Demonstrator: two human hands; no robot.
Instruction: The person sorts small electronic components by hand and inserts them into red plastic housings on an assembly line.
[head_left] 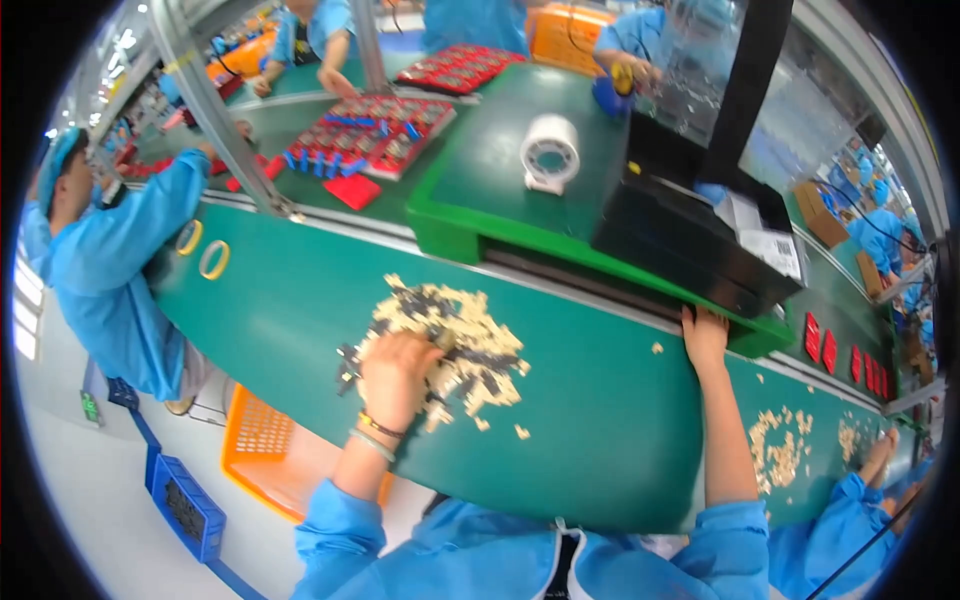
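Currently reaching over a green table [600, 430], with the left hand [392, 372] near eight o'clock from the middle of the view. Resting with it on a loose pile of small cream and dark pieces [480, 325], spread on the table just off the middle toward seven o'clock. Touching the pile with bent left fingers held close together; cannot tell about any pinching under the hidden tips. Reaching with the right hand [707, 335], near three o'clock, to the near edge of a green platform [480, 170]; cannot tell the state of those fingers, with tips partly hidden. Surrounded by a white ring-shaped device [550, 130] toward one o'clock, a black bin [650, 200] toward two, a smaller scatter of cream pieces [775, 465] toward four, an orange basket [262, 430] toward eight, and two yellow rings [204, 265] toward nine.
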